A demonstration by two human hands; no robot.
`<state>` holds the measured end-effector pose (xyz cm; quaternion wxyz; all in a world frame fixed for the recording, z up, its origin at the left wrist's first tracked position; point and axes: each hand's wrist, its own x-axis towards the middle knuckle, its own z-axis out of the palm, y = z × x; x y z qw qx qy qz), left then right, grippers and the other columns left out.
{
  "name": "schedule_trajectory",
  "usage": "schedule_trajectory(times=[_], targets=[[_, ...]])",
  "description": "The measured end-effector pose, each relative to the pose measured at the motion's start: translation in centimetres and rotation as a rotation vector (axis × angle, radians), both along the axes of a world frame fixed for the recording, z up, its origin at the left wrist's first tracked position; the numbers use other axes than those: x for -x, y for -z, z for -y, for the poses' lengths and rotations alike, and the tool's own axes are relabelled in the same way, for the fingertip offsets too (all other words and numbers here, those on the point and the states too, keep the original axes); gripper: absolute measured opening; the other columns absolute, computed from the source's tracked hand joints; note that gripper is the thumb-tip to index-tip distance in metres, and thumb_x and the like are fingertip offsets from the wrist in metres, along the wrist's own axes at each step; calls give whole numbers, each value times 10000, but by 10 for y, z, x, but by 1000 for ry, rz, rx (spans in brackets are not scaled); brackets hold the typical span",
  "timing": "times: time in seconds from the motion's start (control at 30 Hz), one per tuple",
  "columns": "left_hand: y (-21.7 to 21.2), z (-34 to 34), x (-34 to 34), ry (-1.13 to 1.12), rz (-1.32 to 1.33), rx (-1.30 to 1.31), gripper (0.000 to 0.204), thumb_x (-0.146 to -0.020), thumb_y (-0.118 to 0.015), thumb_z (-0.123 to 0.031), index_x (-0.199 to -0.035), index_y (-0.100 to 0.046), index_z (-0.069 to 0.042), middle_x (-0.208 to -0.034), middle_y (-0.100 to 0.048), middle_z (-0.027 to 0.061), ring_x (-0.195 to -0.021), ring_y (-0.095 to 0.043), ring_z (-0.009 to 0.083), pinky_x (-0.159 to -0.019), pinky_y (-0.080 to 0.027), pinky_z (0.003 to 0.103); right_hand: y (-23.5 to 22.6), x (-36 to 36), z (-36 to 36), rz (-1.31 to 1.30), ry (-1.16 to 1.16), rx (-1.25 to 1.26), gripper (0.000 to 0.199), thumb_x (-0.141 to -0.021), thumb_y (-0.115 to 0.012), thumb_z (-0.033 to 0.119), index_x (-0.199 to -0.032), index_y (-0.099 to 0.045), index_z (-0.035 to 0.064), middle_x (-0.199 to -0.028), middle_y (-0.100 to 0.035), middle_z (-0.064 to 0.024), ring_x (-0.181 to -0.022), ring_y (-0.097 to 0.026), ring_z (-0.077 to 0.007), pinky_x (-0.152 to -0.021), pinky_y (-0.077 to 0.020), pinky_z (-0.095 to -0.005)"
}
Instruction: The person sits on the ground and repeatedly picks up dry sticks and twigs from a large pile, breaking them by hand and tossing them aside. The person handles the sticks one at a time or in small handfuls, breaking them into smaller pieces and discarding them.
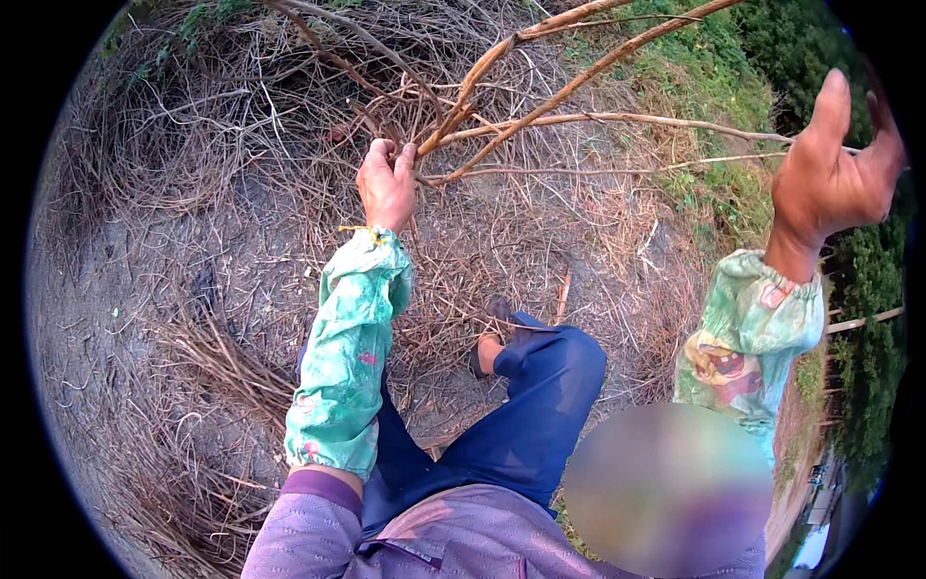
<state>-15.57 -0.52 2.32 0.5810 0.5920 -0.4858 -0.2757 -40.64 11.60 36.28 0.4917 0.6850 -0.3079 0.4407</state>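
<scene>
A forked dry branch (552, 102) with several long brown stems spreads from the top middle toward the upper right. My left hand (389, 183) is closed at the base where its stems meet, thumb and fingers pinched there. Over at the right rim, my right hand (831, 183) is raised with thumb and fingers apart. One thin stem (694, 124) of the branch runs to this hand and passes between thumb and fingers; whether it touches the skin I cannot tell. Green patterned sleeve covers (352, 338) are on both forearms.
A large heap of dry twigs (193, 116) fills the upper left. Another bundle of thin sticks (222, 372) lies at the lower left. Twig litter covers the soil around my foot (489, 354). Green plants (709, 72) grow at the upper right. A blurred patch hides the lower right.
</scene>
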Motion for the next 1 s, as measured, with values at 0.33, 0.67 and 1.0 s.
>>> schedule_trajectory(times=[0.33, 0.67, 1.0], targets=[[1, -18, 15, 187, -114, -196, 266, -945, -621, -229, -976, -609, 34, -834, -681, 228, -784, -675, 374, -740, -506, 448, 368, 0, -45, 1026, -192, -1558, 417, -896, -738, 214, -1178, -611, -65, -985, -684, -128, -895, -654, -180, -773, -526, -309], [11, -32, 40, 340, -17, -141, 275, -956, -576, -225, -1012, -598, 44, -876, -670, 258, -890, -663, 411, -808, -486, 473, 391, -44, 23, 1396, -297, -1455, 391, -890, -737, 262, -1147, -659, -23, -996, -700, -89, -931, -648, -154, -811, -528, -305], [9, -48, 54, 294, 187, -144, 267, -965, -584, -259, -932, -627, 2, -796, -665, 210, -767, -651, 406, -683, -487, 450, 377, -86, 5, 1639, -920, -1534, 262, -951, -476, 42, -1181, -590, -12, -1086, -640, -67, -949, -620, -127, -816, -525, -317]])
